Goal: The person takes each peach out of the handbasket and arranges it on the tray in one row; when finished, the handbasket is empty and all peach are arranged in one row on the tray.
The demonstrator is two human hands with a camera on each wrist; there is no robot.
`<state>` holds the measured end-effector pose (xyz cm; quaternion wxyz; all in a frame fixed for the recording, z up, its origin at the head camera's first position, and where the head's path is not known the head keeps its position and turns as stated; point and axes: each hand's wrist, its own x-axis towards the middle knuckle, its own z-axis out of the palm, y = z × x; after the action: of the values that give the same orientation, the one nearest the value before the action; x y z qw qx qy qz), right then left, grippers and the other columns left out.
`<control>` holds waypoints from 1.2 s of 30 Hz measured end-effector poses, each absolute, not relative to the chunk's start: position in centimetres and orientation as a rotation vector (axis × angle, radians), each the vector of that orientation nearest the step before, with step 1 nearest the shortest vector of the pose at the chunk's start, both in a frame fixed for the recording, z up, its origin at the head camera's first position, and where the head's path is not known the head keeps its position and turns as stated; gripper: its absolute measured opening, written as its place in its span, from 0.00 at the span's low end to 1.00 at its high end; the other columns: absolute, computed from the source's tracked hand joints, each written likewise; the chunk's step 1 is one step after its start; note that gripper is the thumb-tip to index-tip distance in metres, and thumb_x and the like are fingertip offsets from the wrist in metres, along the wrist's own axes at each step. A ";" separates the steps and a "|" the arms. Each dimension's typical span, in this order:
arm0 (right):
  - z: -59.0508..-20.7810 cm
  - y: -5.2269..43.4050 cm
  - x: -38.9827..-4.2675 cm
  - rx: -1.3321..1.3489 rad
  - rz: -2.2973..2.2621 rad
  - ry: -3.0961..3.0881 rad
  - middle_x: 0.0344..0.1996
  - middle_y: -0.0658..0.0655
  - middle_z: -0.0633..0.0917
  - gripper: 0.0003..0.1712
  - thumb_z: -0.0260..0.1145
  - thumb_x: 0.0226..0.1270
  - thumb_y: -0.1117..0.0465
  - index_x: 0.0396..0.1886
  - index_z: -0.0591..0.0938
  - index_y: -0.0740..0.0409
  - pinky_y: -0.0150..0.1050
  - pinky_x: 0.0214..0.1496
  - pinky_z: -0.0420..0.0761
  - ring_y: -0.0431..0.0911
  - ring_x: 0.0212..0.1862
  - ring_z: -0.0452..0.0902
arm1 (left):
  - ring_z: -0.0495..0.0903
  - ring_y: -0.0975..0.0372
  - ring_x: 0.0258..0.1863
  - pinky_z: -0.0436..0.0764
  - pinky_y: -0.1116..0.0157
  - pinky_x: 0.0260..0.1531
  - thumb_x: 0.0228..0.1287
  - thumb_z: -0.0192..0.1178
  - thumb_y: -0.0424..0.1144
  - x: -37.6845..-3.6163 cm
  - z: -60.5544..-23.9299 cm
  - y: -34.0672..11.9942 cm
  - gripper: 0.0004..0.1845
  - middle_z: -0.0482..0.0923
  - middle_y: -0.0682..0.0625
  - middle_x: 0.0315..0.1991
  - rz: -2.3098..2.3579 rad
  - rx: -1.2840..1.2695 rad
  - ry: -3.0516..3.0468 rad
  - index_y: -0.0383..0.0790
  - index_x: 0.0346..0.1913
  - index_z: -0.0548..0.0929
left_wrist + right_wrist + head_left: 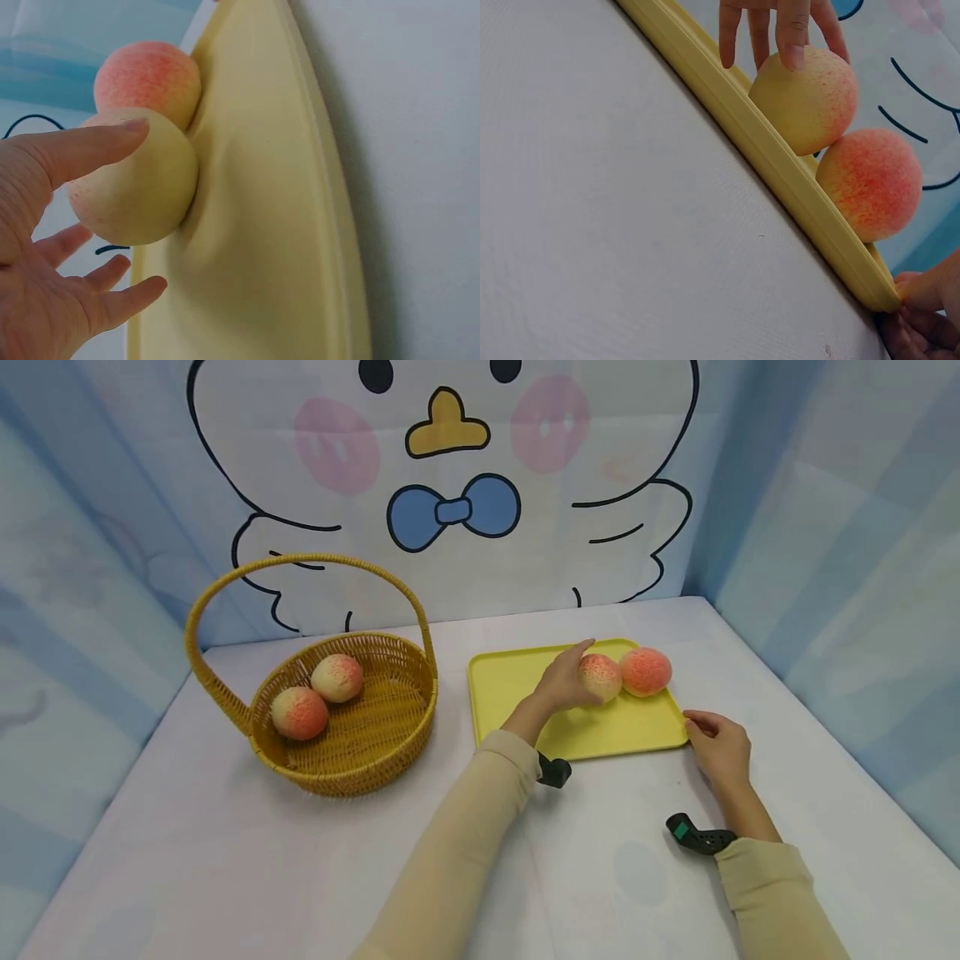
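My left hand (564, 681) is on the yellow tray (525, 693), fingers spread and lightly curved around the pale peach (600, 677). In the left wrist view the thumb lies over the top of that peach (139, 176) and the fingers (112, 296) splay below it; I can't tell if they all touch. A redder peach (645, 671) sits just right of it, the two touching, both near the tray's far right corner. Right wrist view shows both peaches (806, 97) (870, 184) close behind the tray's raised rim (780, 172).

My right hand (718, 745) is at the tray's near right corner, fingertips (922, 289) curled against the rim; it looks like a pinch on the edge but I can't tell for sure.

The basket (375, 727) stands left of the tray, a narrow strip of table (300, 877) between them, handle arching over it. Two more peaches (300, 712) (337, 677) lie inside, toward its left side; the right half of the basket floor is bare. The tray's left half is bare too. Wide table in front of both. Curtain walls close in the back and sides.
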<state>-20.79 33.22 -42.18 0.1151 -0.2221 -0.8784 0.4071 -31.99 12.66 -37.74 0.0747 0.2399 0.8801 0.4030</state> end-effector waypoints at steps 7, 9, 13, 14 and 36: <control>-42.3 33.2 -20.7 -0.668 1.198 -2.582 0.50 0.66 0.76 0.20 0.50 0.70 0.61 0.55 0.75 0.68 0.25 0.36 0.68 0.52 0.48 0.69 | 0.57 0.56 0.66 0.63 0.57 0.59 0.43 0.74 0.38 -31.3 -37.8 10.1 0.52 0.56 0.49 0.68 1.266 0.785 2.627 0.52 0.71 0.54; -42.4 33.3 -20.6 -0.671 1.187 -2.585 0.49 0.66 0.76 0.20 0.51 0.70 0.61 0.55 0.75 0.68 0.25 0.35 0.68 0.51 0.47 0.69 | 0.56 0.57 0.66 0.62 0.57 0.60 0.44 0.74 0.37 -31.2 -37.5 9.1 0.51 0.56 0.49 0.68 1.258 0.802 2.640 0.51 0.71 0.55; -42.6 33.8 -20.4 -0.641 1.143 -2.568 0.46 0.66 0.78 0.19 0.52 0.69 0.62 0.53 0.76 0.68 0.23 0.32 0.66 0.48 0.43 0.70 | 0.56 0.58 0.66 0.62 0.59 0.60 0.45 0.73 0.37 -30.9 -36.7 7.3 0.50 0.56 0.50 0.68 1.268 0.811 2.645 0.51 0.70 0.56; -42.6 33.9 -20.4 -0.632 1.134 -2.562 0.46 0.66 0.78 0.19 0.52 0.69 0.62 0.53 0.77 0.69 0.22 0.31 0.67 0.46 0.42 0.70 | 0.55 0.58 0.66 0.62 0.59 0.60 0.46 0.73 0.37 -30.8 -36.4 6.9 0.49 0.56 0.50 0.68 1.274 0.814 2.642 0.51 0.70 0.56; -42.5 33.2 -20.8 -0.614 1.170 -2.561 0.45 0.66 0.78 0.19 0.52 0.69 0.62 0.53 0.76 0.69 0.19 0.25 0.66 0.44 0.38 0.69 | 0.62 0.60 0.61 0.70 0.58 0.54 0.50 0.70 0.37 -28.4 -27.5 -4.0 0.37 0.63 0.53 0.64 1.412 1.091 2.612 0.47 0.65 0.67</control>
<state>-20.81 33.21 -42.50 0.1295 -0.2113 -0.8812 0.4027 -28.36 -3.97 -27.55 -0.0108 0.3449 0.8256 0.4464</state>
